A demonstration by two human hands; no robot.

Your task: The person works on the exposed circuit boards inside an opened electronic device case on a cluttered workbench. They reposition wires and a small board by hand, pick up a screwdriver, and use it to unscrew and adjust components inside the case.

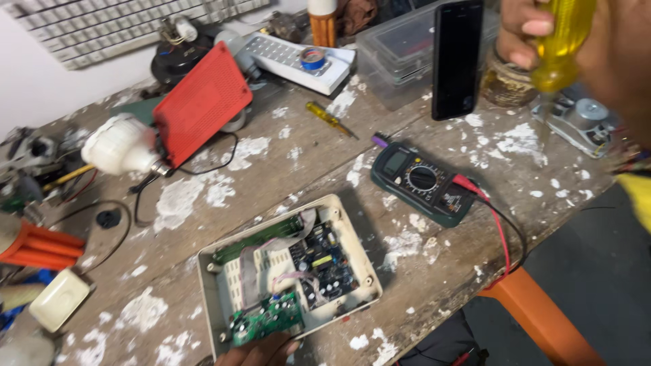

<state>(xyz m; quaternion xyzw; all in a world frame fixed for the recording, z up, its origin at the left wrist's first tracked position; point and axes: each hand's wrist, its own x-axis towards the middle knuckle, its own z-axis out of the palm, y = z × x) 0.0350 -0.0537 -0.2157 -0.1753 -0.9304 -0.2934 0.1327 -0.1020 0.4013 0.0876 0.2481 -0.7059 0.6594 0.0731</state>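
Observation:
An opened cream plastic device case (352,230) lies on the worn wooden bench, showing green and dark circuit boards (319,261) and a grey ribbon cable. My left hand (261,351) rests at the case's near edge, fingers touching it; only the fingertips show. My right hand (583,47) is raised at the top right, closed around the yellow translucent handle of a screwdriver (559,51) whose blurred shaft points down. A dark green multimeter (424,181) with red and black leads lies right of the case.
A black phone (456,57) stands upright against a clear plastic box. A red panel (202,102), a white bulb (121,146), a small yellow screwdriver (329,118), a white power strip (291,59) with tape and a jar lie around. An orange stool (542,318) sits below the bench edge.

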